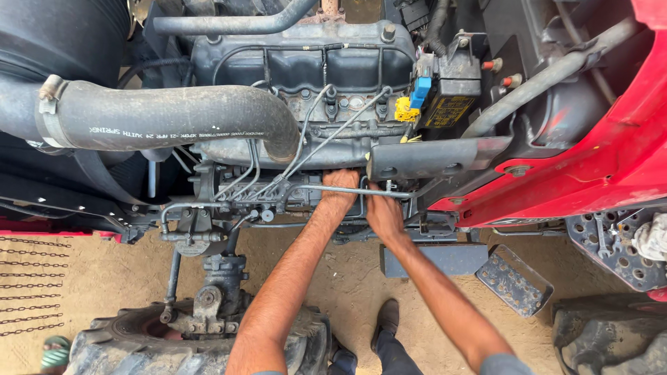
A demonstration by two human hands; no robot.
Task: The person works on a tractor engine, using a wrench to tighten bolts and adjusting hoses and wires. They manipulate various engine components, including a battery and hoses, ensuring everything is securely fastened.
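I look down at a tractor engine (pixel 306 69) with its side exposed. My left hand (pixel 340 189) reaches in under the engine block, its fingers tucked behind a thin metal rod (pixel 347 190) and hidden from view. Beside it, my right hand (pixel 382 212) reaches into the same gap below a dark metal bracket (pixel 434 158); its fingers are hidden too. Whether either hand holds anything cannot be seen. Several thin fuel pipes (pixel 306 149) run to the injection pump (pixel 243 191) just left of my left hand.
A thick black rubber hose (pixel 167 117) crosses the upper left. Red bodywork (pixel 597 160) fills the right. A perforated metal footstep (pixel 514 278) and a front tyre (pixel 139 347) lie below, over sandy ground (pixel 97 278). My shoe (pixel 386 321) stands near the tyre. Chains (pixel 31 285) lie at left.
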